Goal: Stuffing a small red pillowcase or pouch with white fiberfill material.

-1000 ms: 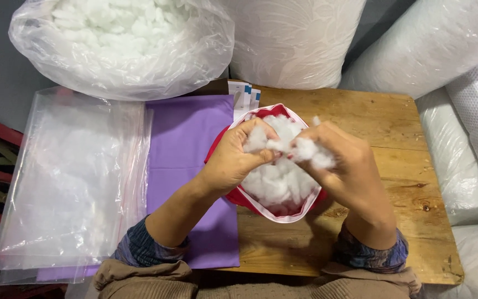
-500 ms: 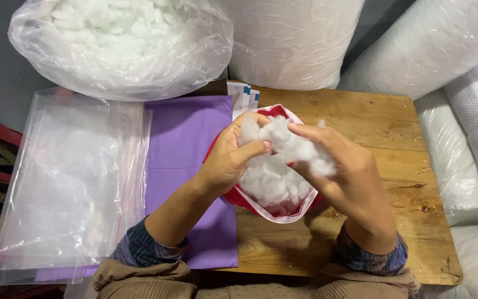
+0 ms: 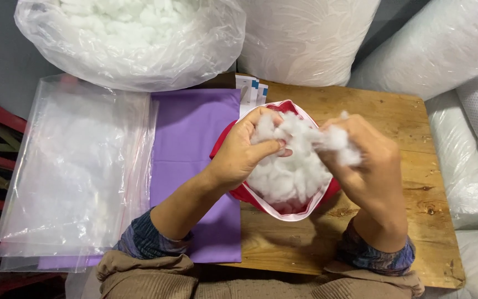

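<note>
A red fabric cover [image 3: 261,199] with a white zipper edge lies open on the wooden table [image 3: 394,138], packed with white fibre stuffing [image 3: 289,177]. My left hand [image 3: 244,152] pinches a tuft of the stuffing at the cover's left rim. My right hand [image 3: 369,158] grips another tuft above the cover's right side. The two tufts are joined by stretched fibres between my hands. Both wrists carry blue patterned sleeves.
Purple fabric [image 3: 195,138] lies flat to the left of the cover, under a stack of clear plastic bags [image 3: 73,171]. A large clear bag of loose white stuffing [image 3: 134,39] stands behind. White stuffed sacks [image 3: 449,50] crowd the back and right side.
My right hand has shifted right and slightly up, drawing the stuffing apart from the left hand. The left hand stays at the cover's left rim.
</note>
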